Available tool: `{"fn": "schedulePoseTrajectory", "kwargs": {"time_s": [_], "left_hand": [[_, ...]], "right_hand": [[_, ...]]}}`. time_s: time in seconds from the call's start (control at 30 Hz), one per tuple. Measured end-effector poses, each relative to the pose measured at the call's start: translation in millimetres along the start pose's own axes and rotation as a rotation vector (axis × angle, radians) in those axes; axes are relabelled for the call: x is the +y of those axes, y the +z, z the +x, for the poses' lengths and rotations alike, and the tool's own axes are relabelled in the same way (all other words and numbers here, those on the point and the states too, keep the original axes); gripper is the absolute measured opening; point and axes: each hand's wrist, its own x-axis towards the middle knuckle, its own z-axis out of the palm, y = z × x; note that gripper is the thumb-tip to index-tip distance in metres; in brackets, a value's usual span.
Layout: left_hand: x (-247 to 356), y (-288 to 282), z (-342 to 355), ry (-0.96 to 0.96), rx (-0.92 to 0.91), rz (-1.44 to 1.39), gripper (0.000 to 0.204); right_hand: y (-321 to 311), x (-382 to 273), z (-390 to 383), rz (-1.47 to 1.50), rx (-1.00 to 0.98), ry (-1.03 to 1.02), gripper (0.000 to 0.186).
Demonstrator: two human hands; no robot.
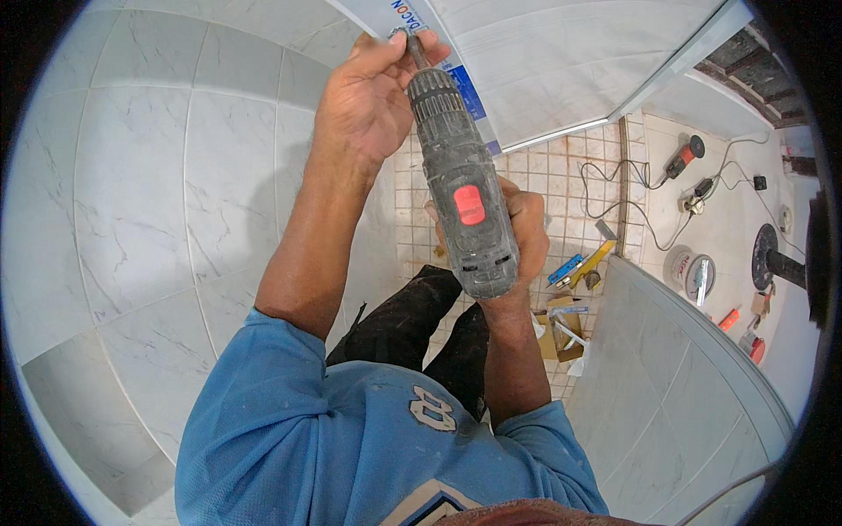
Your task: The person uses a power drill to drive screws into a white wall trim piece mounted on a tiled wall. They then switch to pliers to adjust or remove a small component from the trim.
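Note:
A dusty black cordless drill with a red patch on its back points up and away from me. My right hand is wrapped round its handle, which is mostly hidden beneath the body. At the front, my left hand pinches with thumb and fingers beside the tip of the drill bit. Something small and dark shows at those fingertips, too small to name. Just past the bit stands a pale panel with a blue printed strip along its edge.
Grey marble-look tiles cover the left wall. Below, on small square floor tiles, lie a blue tool, a yellow tool and an open cardboard box. Farther right are an angle grinder with cords, a white bucket and a framed panel.

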Motion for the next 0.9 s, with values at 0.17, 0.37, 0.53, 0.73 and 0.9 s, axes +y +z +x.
{"fn": "schedulePoseTrajectory", "kwargs": {"time_s": [0.17, 0.37, 0.53, 0.73, 0.9], "left_hand": [[0, -1, 1, 0.007, -0.001, 0.006, 0.025], [-1, -5, 2, -0.014, -0.062, -0.035, 0.028], [-6, -23, 6, 0.130, 0.007, 0.338, 0.046], [-14, -32, 21, 0.474, -0.177, 0.607, 0.067], [-22, -21, 24, 0.392, -0.134, 0.380, 0.069]], "right_hand": [[-1, -5, -1, -0.115, -0.006, 0.027, 0.057], [-2, -1, -3, -0.058, 0.009, 0.027, 0.060], [-7, -8, 8, 0.196, -0.041, 0.193, 0.077], [-24, -23, 36, 0.318, -0.214, 0.283, 0.089], [-39, -29, 54, 0.137, -0.321, 0.282, 0.083]]}}
